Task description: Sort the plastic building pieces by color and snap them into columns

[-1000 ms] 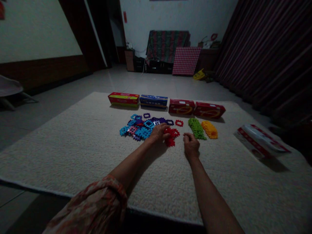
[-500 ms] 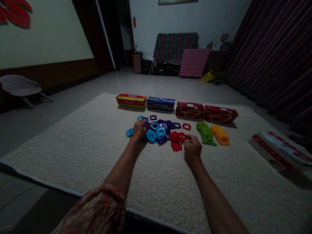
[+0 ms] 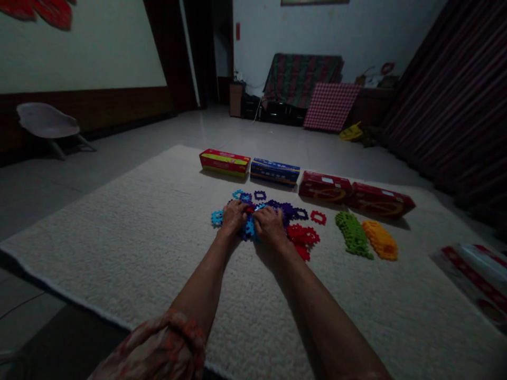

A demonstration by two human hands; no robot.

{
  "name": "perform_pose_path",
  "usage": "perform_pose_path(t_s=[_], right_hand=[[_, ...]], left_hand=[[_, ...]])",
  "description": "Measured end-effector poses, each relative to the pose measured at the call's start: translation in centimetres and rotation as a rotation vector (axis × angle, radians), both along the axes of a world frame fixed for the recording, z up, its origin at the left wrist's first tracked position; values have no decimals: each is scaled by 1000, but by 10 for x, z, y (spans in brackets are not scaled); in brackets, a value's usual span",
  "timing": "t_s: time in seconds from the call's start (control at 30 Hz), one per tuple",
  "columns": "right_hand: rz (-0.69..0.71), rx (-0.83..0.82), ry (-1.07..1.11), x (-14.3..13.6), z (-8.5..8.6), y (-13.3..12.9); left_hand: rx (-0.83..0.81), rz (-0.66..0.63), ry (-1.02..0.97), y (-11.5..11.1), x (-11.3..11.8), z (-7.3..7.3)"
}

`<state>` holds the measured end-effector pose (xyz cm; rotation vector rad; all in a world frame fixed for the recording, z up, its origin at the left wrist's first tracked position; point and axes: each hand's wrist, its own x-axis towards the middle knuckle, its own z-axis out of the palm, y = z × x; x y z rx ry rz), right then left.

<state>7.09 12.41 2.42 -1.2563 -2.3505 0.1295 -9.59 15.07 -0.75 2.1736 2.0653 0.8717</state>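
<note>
My left hand (image 3: 234, 216) is closed at the left part of a pile of toothed plastic pieces, its fingertips on a red toothed piece (image 3: 250, 209). Close beside it, my right hand (image 3: 270, 226) bends its fingers down into the same pile; what they pinch is hidden. Light blue pieces (image 3: 249, 228) show between the hands, and purple pieces (image 3: 288, 210) spread behind and to the right. Just right of my right wrist lies a small heap of red pieces (image 3: 304, 237). A lone light blue piece (image 3: 216, 218) rests left of my left hand.
Green pieces (image 3: 352, 235) and orange pieces (image 3: 380, 240) form two rows at the right. Behind stand a red-and-yellow box (image 3: 225, 162), a blue box (image 3: 274, 171) and two dark red boxes (image 3: 325, 186). A clear-topped package (image 3: 479, 274) sits on the mat's right edge.
My right hand has left the red heap and moved left into the pile, next to my left hand. The view has shifted, so things appear farther right.
</note>
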Motion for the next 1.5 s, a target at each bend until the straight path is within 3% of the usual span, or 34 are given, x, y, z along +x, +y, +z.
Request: perform_pose_path(t_s=[0.47,0.93,1.03,1.17,1.33,1.5], right_hand=[[-33,-1,-56,-11,-1,41],[-103,69,162,-12,9,45],[-134,112,271,6,14,43],[-243,161,383,46,15,28],[-443,146,493,102,-1,2],[-686,60,571,152,-14,-6]], left_hand=[[29,57,-65,5,-4,-6],[164,-167,-354,10,1,8],[167,-208,-285,10,1,5],[45,-225,-105,12,-1,-2],[-8,-198,-25,9,2,-2],[-72,-149,81,3,7,3]])
